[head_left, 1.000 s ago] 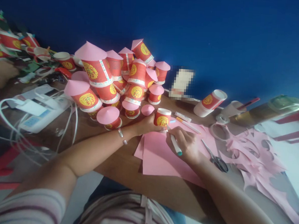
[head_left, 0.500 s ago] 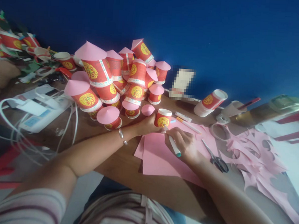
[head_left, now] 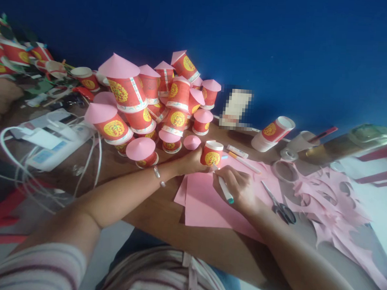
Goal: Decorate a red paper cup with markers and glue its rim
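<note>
My left hand (head_left: 193,161) is closed around the side of a red paper cup (head_left: 214,149) with a gold emblem and a white rim. In my right hand (head_left: 238,186) is a white marker pen (head_left: 225,188) with a green end, its tip at the cup's lower edge. Sheets of pink paper (head_left: 206,207) lie under both hands. A small pink paper cone (head_left: 192,142) sits just beyond my left hand. Behind it stand several red cups topped with pink cones (head_left: 119,72), some stacked on others.
Scissors (head_left: 283,211) and pink paper scraps (head_left: 334,197) lie to the right, near a tape roll (head_left: 285,170). Stacked cups (head_left: 273,134) stand behind. A power strip (head_left: 45,147) with white cables lies left, and another person's hand (head_left: 1,96) shows at the far left.
The cup has tilted slightly and shifted a little to the right in my left hand. My right hand stays nearly in place with the marker against the cup.
</note>
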`<state>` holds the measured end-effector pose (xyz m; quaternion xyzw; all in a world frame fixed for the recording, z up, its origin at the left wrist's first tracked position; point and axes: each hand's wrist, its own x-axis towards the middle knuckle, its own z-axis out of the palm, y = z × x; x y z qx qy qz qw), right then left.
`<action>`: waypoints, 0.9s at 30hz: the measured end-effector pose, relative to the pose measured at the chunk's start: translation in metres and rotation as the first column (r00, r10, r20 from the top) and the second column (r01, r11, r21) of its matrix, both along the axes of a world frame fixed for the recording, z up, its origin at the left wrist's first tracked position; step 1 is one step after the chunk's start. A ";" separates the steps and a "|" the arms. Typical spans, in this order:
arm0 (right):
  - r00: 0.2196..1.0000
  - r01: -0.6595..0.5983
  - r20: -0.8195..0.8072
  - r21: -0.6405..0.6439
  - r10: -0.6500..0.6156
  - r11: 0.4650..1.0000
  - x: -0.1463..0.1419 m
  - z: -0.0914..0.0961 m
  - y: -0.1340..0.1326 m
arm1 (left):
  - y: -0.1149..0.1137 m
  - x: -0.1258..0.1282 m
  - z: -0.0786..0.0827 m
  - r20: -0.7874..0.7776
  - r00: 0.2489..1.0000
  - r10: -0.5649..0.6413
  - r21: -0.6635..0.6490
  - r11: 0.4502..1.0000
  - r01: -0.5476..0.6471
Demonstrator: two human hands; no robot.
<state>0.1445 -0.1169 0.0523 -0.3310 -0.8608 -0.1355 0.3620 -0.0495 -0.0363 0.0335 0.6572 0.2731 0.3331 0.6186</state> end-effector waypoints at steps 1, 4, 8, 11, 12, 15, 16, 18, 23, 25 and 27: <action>1.000 0.000 0.005 -0.004 0.000 1.000 -0.001 0.000 -0.001 | 0.000 0.000 0.001 0.003 1.000 -0.007 0.008 1.000 0.007; 1.000 -0.002 0.023 -0.001 0.002 1.000 -0.002 0.001 -0.002 | -0.002 -0.002 0.003 0.009 1.000 -0.016 0.035 0.999 0.016; 1.000 -0.006 0.028 0.033 0.005 0.999 -0.003 0.002 -0.002 | -0.002 -0.001 0.004 0.015 1.000 -0.007 0.018 1.000 0.007; 0.999 -0.013 0.029 0.029 0.012 0.999 -0.004 0.003 -0.001 | -0.002 0.000 0.006 0.005 1.000 -0.008 0.043 0.999 0.008; 0.999 -0.017 0.029 0.023 0.016 1.000 -0.004 0.003 -0.001 | -0.002 0.001 0.007 -0.001 1.000 -0.011 0.053 0.999 0.011; 0.999 -0.026 0.025 0.018 0.026 0.999 -0.003 0.002 0.000 | -0.004 0.002 0.011 -0.013 1.000 -0.017 0.054 0.998 0.018; 0.999 -0.027 0.032 0.017 0.027 0.999 -0.002 0.002 0.000 | -0.005 0.002 0.011 -0.013 1.000 -0.019 0.048 0.999 0.020; 0.999 -0.032 0.044 0.017 0.031 0.999 -0.001 0.001 0.001 | -0.006 0.003 0.013 -0.012 1.000 -0.019 0.043 0.999 0.019; 0.999 -0.034 0.017 0.016 0.034 0.999 0.000 0.001 0.002 | -0.005 0.005 0.013 -0.026 0.999 -0.020 0.084 0.996 0.022; 0.999 -0.033 0.016 0.012 0.032 0.999 -0.001 0.001 0.003 | -0.003 0.006 0.011 0.003 1.000 -0.030 0.089 0.996 0.030; 1.000 -0.028 0.010 0.015 0.028 0.999 -0.001 0.001 0.002 | -0.002 0.005 0.008 0.035 0.999 -0.024 0.058 0.998 0.022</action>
